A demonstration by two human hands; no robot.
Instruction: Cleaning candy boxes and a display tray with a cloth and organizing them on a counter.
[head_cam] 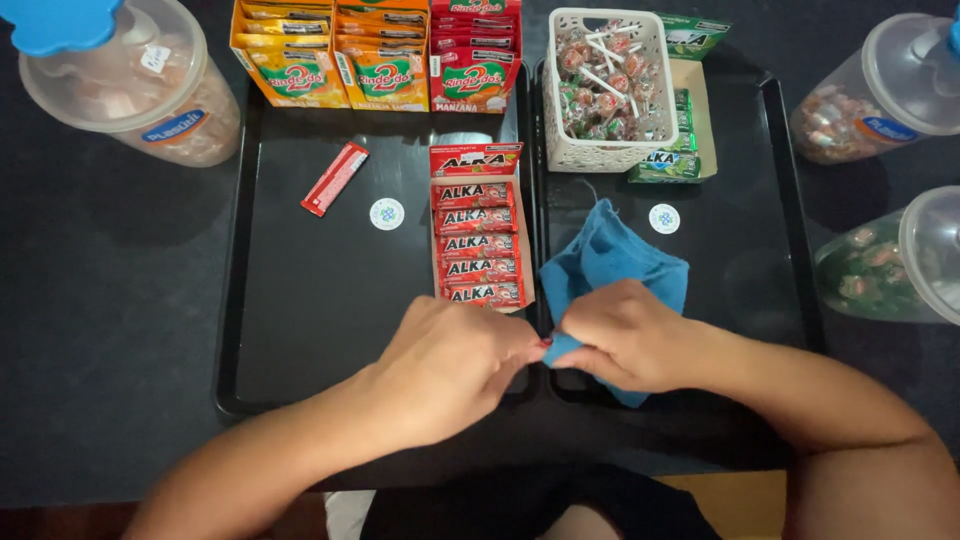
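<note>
Head view, looking down on a dark counter with two black trays side by side. The right hand [625,335] is closed around a blue cloth [612,260], which lies bunched on the near left part of the right tray [780,200], its far end fanning out above the knuckles. The left hand [450,365] meets the right at the seam between the trays, fingers curled in, fingertips pinching a corner of the same cloth. Just beyond the left hand, an open red carton of candy sticks [478,235] sits at the right edge of the left tray [300,320]. One loose red stick [335,178] lies apart on that tray. A white basket of lollipops [605,85] stands at the far end of the right tray. Lidded clear jars [140,85] of sweets flank both trays.
</note>
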